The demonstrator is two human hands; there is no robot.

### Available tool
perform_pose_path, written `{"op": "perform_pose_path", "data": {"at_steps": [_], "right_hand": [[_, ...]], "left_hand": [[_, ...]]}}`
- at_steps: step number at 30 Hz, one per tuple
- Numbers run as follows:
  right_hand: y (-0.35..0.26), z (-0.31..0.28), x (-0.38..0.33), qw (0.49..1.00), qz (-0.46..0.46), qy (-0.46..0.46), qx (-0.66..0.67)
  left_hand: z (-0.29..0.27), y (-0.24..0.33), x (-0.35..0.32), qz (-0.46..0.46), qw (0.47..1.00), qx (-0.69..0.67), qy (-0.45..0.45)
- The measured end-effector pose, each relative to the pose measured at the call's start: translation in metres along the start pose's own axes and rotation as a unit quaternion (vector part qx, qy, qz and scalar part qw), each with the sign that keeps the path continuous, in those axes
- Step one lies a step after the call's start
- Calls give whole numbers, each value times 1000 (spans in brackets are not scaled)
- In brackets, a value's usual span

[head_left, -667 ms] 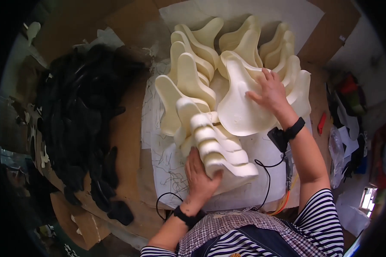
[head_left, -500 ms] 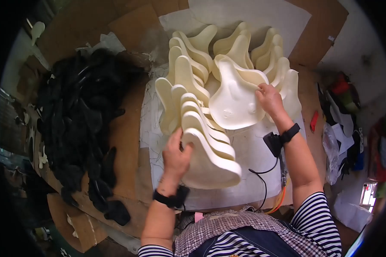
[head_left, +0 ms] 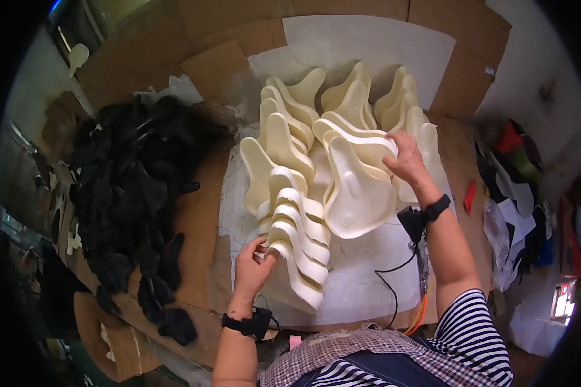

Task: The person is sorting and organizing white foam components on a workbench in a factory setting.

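Cream bicycle saddle pads stand in nested rows on a white sheet. My left hand (head_left: 252, 269) is closed at the narrow nose of the nearest saddle pad (head_left: 290, 284), at the front of the near row. That row stands on edge, its pads overlapping. My right hand (head_left: 407, 159) has its fingers curled on the rim of a saddle pad (head_left: 372, 152) in the middle group; its fingertips are partly hidden. In front of that pad, another saddle pad (head_left: 360, 193) leans with its smooth face toward me, its wide end on the sheet. My right hand is apart from its face.
A large heap of black saddle-shaped pieces (head_left: 132, 200) covers the table's left side. A red-handled tool (head_left: 470, 196) lies at the right edge, near a clear plastic bag (head_left: 497, 235). A black cable (head_left: 394, 290) and an orange hose (head_left: 421, 315) run beside my right forearm.
The view has shifted, so the rows sit lower in it. The middle front pad has come down onto the sheet, and my right hand is now at the pad behind. The near row has tilted.
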State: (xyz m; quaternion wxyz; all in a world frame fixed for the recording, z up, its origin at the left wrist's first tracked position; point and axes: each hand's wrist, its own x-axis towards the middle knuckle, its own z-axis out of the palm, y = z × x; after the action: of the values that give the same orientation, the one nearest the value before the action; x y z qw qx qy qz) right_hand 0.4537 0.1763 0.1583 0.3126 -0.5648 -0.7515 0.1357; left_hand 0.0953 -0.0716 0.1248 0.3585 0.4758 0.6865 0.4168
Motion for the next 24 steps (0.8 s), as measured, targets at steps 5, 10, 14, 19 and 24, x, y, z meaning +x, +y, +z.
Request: {"op": "perform_pose_path", "data": {"at_steps": [5,10,14,19,24], "right_hand": [[36,22,57,986,71,-140,-50],[68,45,55,961,142,-24,236],[94,47,48,927,167,-2,336],[76,38,47,981,72,-74,166],[52,39,60,974,40,-120,186]], "left_hand": [[8,9,-2,3,999,29,-32],[15,-12,-12,17,999,21,-20],[13,-7,-1,56,998,26,-6],[22,-8,6,60,997,42,27],[20,-22,-3,67,995,58,35]]}}
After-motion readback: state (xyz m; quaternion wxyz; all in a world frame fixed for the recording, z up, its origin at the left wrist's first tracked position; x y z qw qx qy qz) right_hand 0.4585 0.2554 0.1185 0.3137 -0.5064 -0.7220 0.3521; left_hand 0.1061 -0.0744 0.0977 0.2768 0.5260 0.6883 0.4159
